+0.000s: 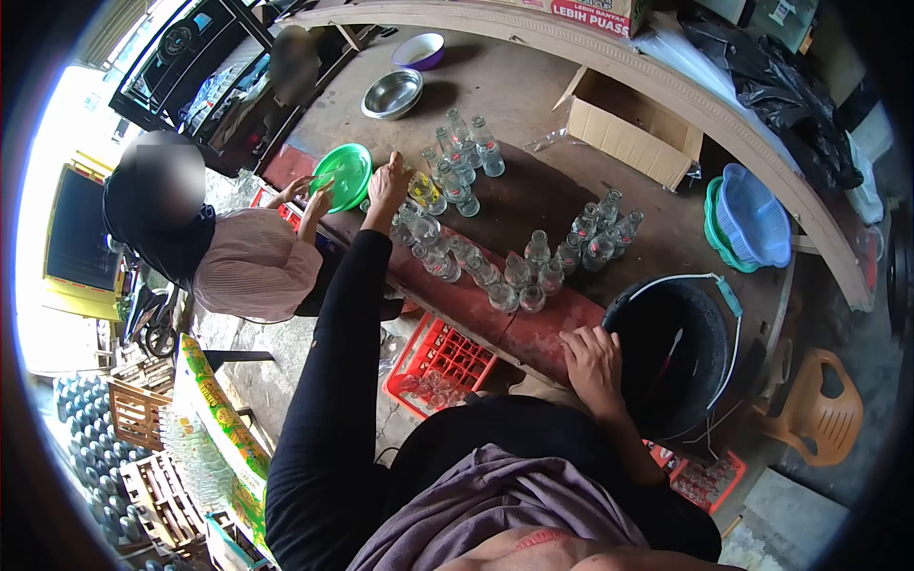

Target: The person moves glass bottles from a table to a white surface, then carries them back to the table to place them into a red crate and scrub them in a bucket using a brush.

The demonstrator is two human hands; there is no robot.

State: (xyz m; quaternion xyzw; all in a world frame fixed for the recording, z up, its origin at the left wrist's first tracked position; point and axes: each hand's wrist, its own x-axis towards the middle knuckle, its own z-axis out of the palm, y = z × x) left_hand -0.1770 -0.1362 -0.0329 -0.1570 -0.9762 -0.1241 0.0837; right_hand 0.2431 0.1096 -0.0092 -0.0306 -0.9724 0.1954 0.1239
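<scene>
My left hand reaches far across the table, its fingers closed at the neck of a clear glass bottle with yellow printing. Part of the grip is hidden from this angle. Around it stand several more clear glass bottles, and others line the table's red front strip. My right hand lies with loosely spread fingers on that strip, beside a black bucket. Inside the bucket, a thin stick-like thing with a white end shows against the dark interior.
Across the corner, another person holds a green basin. A metal bowl, a cardboard box and blue and green baskets are on the table. Red crates stand below, with an orange chair at right.
</scene>
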